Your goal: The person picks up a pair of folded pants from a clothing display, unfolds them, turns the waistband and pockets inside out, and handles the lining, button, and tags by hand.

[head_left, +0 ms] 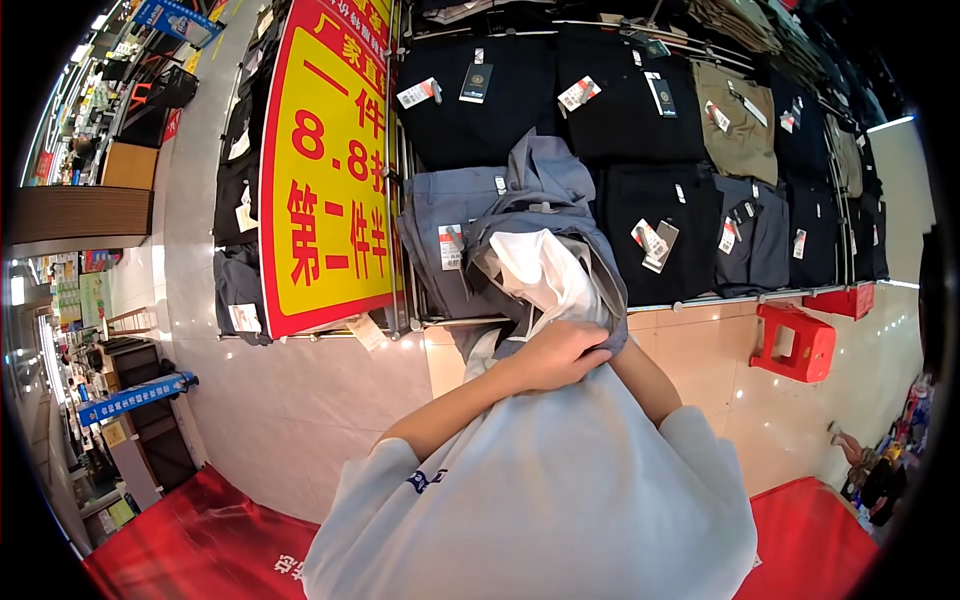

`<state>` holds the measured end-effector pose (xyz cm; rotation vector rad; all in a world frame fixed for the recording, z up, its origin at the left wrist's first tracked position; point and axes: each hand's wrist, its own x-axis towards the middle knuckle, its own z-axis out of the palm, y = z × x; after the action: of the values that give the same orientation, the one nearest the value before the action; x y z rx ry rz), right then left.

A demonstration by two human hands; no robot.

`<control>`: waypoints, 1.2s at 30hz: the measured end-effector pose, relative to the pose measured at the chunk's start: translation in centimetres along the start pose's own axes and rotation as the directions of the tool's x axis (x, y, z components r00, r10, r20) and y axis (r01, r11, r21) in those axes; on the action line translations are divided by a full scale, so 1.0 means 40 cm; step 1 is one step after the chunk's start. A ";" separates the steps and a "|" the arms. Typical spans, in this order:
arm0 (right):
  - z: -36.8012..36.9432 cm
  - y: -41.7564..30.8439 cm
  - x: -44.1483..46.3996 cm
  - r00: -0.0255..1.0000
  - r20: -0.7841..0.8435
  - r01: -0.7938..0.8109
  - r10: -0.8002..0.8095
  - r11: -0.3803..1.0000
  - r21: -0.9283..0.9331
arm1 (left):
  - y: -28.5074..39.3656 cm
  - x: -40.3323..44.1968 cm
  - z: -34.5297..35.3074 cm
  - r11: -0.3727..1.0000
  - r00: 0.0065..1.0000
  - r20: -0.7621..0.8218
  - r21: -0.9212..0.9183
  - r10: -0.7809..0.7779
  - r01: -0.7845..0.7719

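Note:
A pair of grey trousers [605,255] is bunched up in front of my chest, its waist opened out so the white lining [540,265] shows. At the near edge of the waist, my left hand [560,355] is closed on the cloth. My right forearm [645,380] reaches up to the same edge from the right. My right hand is mostly hidden behind the cloth and my left hand, so its fingers cannot be made out. Under the bunched pair lie folded grey trousers [430,200] with a white and red price tag [450,247].
Folded black trousers [655,215] and khaki trousers [735,120] with tags cover the metal-railed rack. A yellow and red sign [330,170] stands at its left end. A red stool [795,342] is on the floor at right, with red cloth [200,540] behind me.

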<state>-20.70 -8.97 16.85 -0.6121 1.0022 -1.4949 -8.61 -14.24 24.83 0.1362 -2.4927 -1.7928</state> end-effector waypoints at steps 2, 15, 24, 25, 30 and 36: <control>-0.004 0.017 0.007 1.000 -0.023 0.022 -0.021 1.000 0.022 | 0.008 0.002 -0.008 0.999 1.000 -0.003 -0.014 -0.030 0.030; 0.025 -0.047 0.042 0.982 -0.089 -0.159 0.169 0.981 0.116 | -0.095 -0.008 -0.171 0.357 0.736 -0.346 -0.922 -0.581 -0.151; 0.024 -0.126 -0.062 0.999 0.030 0.041 -0.029 0.743 -0.668 | -0.191 -0.002 -0.133 0.196 0.748 -0.224 -0.972 -0.624 -0.127; 0.018 -0.144 -0.074 1.000 0.002 -0.014 0.020 0.773 -0.634 | -0.188 0.008 -0.133 0.219 0.744 -0.244 -0.967 -0.622 -0.134; 0.001 -0.157 -0.095 0.997 -0.064 -0.058 0.039 0.945 -0.322 | -0.166 0.005 -0.162 0.366 0.651 -0.370 -0.919 -0.663 -0.150; -0.028 -0.143 -0.096 0.981 -0.189 -0.047 0.037 0.998 -0.046 | -0.152 0.017 -0.178 0.395 0.599 -0.402 -0.906 -0.693 -0.150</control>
<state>-23.87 -5.24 21.81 -0.4882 1.1942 -1.5141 -8.31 -22.96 21.33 1.0862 -0.7204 -2.2449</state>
